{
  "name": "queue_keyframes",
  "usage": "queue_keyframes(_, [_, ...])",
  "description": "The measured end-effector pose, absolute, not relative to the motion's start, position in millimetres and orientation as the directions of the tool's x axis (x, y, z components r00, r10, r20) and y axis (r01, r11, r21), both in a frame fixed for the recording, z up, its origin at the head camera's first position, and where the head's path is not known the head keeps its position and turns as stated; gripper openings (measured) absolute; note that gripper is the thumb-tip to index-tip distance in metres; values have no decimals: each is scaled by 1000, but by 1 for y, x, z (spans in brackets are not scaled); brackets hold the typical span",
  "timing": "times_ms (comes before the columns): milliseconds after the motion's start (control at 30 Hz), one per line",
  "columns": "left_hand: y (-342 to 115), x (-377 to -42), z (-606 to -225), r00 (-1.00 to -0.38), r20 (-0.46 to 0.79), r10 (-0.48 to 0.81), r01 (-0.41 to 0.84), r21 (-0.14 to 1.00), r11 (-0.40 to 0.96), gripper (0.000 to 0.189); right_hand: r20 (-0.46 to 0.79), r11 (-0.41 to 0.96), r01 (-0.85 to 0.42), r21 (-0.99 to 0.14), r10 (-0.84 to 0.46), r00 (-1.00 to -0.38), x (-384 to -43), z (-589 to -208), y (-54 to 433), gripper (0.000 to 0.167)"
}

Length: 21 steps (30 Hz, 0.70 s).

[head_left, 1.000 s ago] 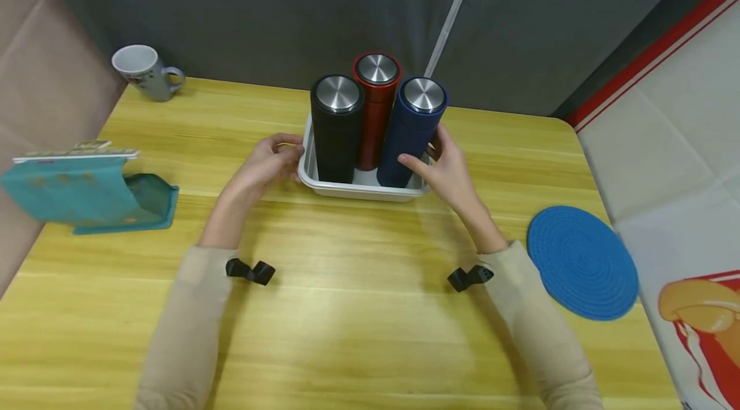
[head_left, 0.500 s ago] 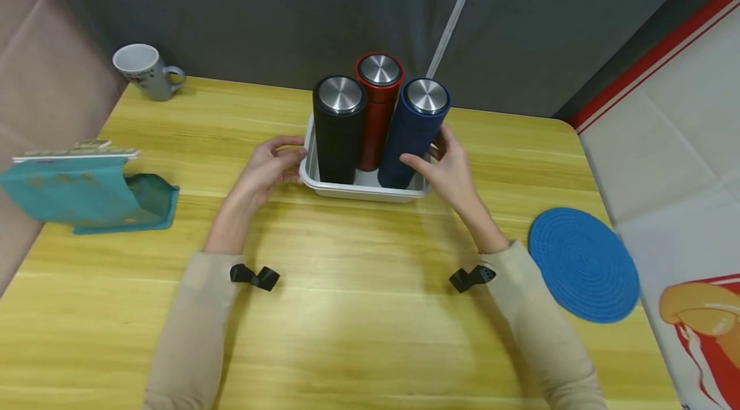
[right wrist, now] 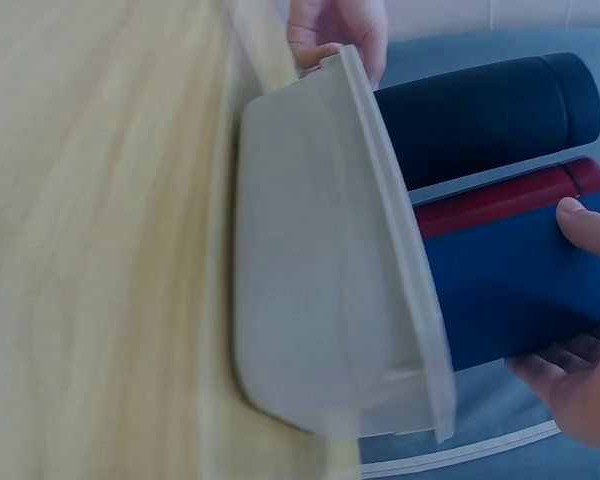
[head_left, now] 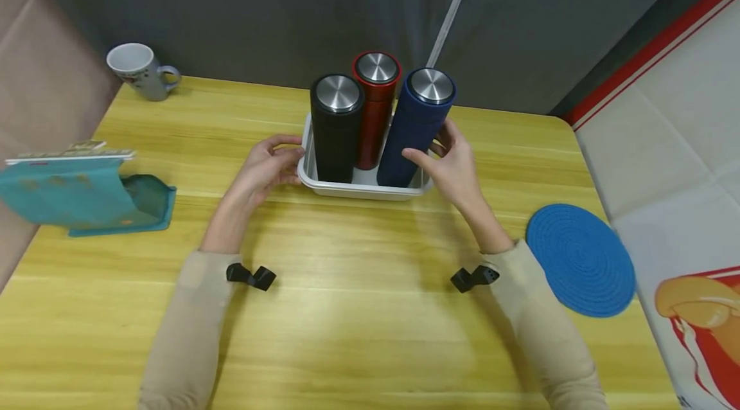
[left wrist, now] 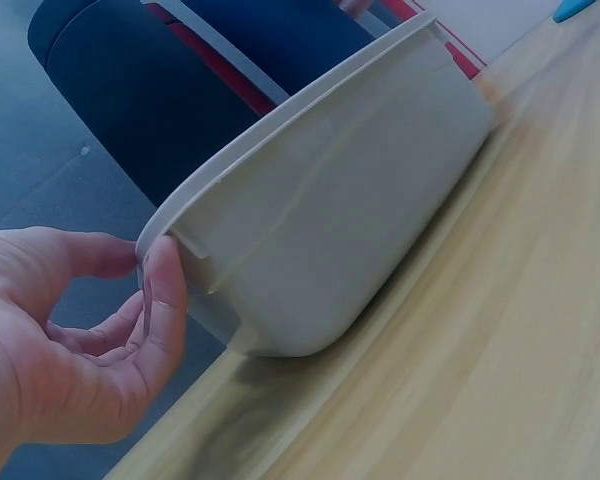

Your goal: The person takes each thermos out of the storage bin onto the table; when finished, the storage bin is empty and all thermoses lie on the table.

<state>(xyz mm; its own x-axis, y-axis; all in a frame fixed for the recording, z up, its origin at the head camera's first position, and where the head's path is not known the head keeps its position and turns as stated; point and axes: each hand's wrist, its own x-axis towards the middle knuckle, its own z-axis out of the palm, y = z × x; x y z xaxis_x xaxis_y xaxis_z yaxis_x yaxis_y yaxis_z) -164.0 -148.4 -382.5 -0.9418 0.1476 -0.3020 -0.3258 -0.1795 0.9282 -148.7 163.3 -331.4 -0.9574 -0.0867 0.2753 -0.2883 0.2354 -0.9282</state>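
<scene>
“Tray (head_left: 370, 193), pale and rectangular: set where?”

“Flat on the wooden table (head_left: 352, 333), toward the back edge, around the feet of three tall bottles.”

“Which ones, and how placed?”

“At the left end, black bottle (head_left: 337, 133), upright. Farther back, between the other two, red bottle (head_left: 376, 122), upright as well. At the right, blue bottle (head_left: 412, 133), tilted, with its top leaning out to the right. On all three, round lids of brushed metal.”

“And with the right hand (head_left: 455, 172), what?”

“Gripping the blue bottle at mid-height: thumb across the near side, fingers bent round the far side. Bottle base low inside the tray; cannot tell about contact with the tray floor.”

“By the left hand (head_left: 263, 169), any grip?”

“Yes, pinching the tray rim at the left end, between thumb and bent fingers, just beside the black bottle.”

“And round about?”

“In the back left corner, white-and-grey mug (head_left: 147, 81), handle to the right, near the dark panel (head_left: 231, 18). Nearer, along the left edge, teal object (head_left: 69, 188). On the right, round blue mat (head_left: 584, 261), lying flat, partly behind the beige right sleeve (head_left: 537, 320). At each cuff, small black mount (head_left: 251, 276).”
</scene>
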Motion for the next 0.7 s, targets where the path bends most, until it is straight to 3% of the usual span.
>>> queue_keyframes(533, [-151,-165,-381,-934,-312,174,-342,921,-184,39,329,63,-334,-940,-73,-941,-151,-274,175,60])
queue_keyframes(700, [-151,-165,-382,-933,-311,182,-343,921,-185,37,374,89,-378,-922,-54,-926,-159,-265,179,59])
